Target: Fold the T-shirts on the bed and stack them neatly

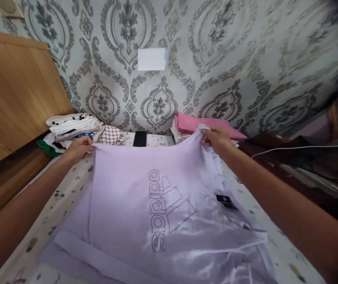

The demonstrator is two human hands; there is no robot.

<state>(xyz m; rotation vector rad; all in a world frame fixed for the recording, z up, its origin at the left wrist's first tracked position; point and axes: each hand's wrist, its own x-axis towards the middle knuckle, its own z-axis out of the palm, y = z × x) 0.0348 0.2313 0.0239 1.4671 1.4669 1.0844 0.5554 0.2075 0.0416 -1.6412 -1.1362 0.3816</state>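
A lilac sweatshirt (121, 189) with an outlined adidas logo lies spread sideways in front of me, its far edge lifted and pulled taut between my hands. My left hand (79, 150) pinches the far left corner of the cloth. At the far right, my right hand (218, 140) grips a bunched part near the shoulder. The neck opening with a black label (226, 201) faces right. Below the lifted cloth, a sleeve and the hem rest in folds on the patterned white sheet (68, 193).
Folded white clothes (74, 126) and a red-checked cloth (109, 135) are stacked at the back left. A folded pink garment (200, 124) tops another pile at the back right. A wooden cabinet (17, 90) stands left, patterned wallpaper behind. A white cable (302, 148) runs at right.
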